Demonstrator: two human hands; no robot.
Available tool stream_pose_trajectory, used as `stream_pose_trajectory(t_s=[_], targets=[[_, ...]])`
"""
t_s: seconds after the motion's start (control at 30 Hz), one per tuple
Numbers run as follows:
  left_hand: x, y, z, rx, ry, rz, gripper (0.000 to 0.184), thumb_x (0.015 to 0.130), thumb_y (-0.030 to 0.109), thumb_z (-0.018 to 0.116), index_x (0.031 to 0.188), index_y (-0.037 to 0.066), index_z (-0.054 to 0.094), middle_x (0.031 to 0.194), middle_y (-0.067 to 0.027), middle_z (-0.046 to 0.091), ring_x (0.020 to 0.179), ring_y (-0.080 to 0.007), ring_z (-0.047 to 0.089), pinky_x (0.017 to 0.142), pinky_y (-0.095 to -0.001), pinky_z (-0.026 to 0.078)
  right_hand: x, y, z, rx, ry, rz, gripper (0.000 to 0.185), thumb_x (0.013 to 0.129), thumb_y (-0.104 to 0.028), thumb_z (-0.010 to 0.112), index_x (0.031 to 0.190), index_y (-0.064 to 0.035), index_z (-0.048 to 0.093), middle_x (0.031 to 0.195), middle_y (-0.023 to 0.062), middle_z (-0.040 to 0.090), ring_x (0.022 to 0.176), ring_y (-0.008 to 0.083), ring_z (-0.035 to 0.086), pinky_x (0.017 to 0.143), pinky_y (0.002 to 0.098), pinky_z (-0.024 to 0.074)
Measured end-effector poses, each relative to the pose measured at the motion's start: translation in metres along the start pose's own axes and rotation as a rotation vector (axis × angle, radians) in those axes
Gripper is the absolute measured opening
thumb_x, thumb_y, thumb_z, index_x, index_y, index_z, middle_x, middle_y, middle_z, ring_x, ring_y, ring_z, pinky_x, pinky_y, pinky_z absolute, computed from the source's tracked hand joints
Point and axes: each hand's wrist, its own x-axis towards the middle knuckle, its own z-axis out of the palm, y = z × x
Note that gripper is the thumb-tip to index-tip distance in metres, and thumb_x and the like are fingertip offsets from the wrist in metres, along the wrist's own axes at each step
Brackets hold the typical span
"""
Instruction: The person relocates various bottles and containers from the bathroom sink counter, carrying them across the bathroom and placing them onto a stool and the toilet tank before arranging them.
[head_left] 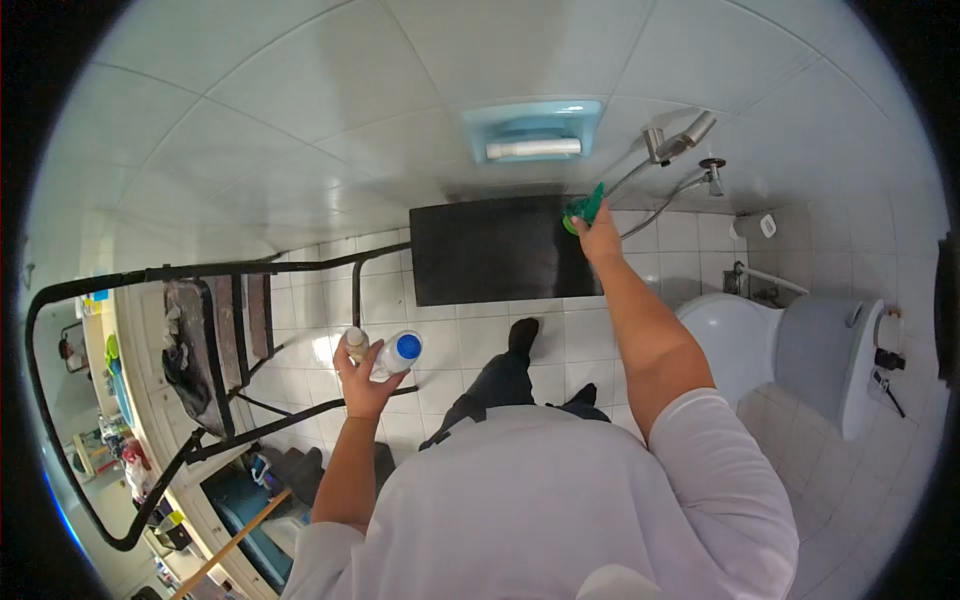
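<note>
Head view: you have three containers in play, and both of your hands are occupied. Your left hand (362, 385) is curled around a small bottle with a pale cap (356, 343), with a white bottle with a blue lid (402, 352) right beside it against the same hand; exactly how the fingers share the two is hard to tell. Both are off to your left, over the tiled floor (475, 335) and near the lower rails of the black step ladder (215, 271). Your right hand (600, 238) reaches forward and closes around a green bottle (583, 210) at the right end of the black rectangular panel (500, 250). Whether that bottle rests on the panel or is just clear of it, you cannot tell from here.

As for progress, the gathering looks well along: the left-hand pair is in your grasp, and the green bottle is gripped too. Not yet done is letting go of any of the three. Ahead of you, the white bar (533, 148) sits in the pale blue wall soap dish (482, 118), untouched by either hand.
</note>
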Motion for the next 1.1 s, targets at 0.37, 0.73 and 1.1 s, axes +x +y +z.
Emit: stream_pose_trajectory(t_s=[0.37,0.73,1.1], targets=[[0.033,0.072,0.028,-0.151,-0.062,0.175,0.059,0.047,0.031,0.082,0.097,0.01,0.061,0.124,-0.0184,0.031,0.112,-0.0378,0.033,0.091,-0.0468,0.03,-0.026,0.047,-0.014,0.152,0.111,-0.225,0.074,0.069,-0.018,0.069,0.129,-0.0047,0.027,0.122,0.0203,0.043,0.113,0.0341,0.042,0.094,0.0357,0.0349],[-0.017,0.306,0.056,-0.549,-0.252,0.543,0.062,0.047,0.024,0.082,0.104,0.015,0.059,0.125,-0.0175,0.031,0.114,-0.0353,0.031,0.095,-0.0422,0.029,-0.268,0.056,-0.217,0.516,-0.288,-0.312,0.075,0.072,-0.014,0.068,0.132,-0.0129,0.024,0.126,0.0071,0.038,0.11,0.0204,0.043,0.087,0.0346,0.0389],[-0.079,0.514,0.073,-0.64,-0.471,0.98,0.053,0.06,0.024,0.076,0.109,0.015,0.057,0.121,-0.021,0.034,0.108,-0.0356,0.036,0.09,-0.0414,0.034,-0.358,0.181,-0.345,0.819,0.287,-0.053,0.072,0.07,-0.01,0.069,0.126,-0.0054,0.024,0.114,0.012,0.047,0.102,0.0194,0.05,0.084,0.0342,0.043]])
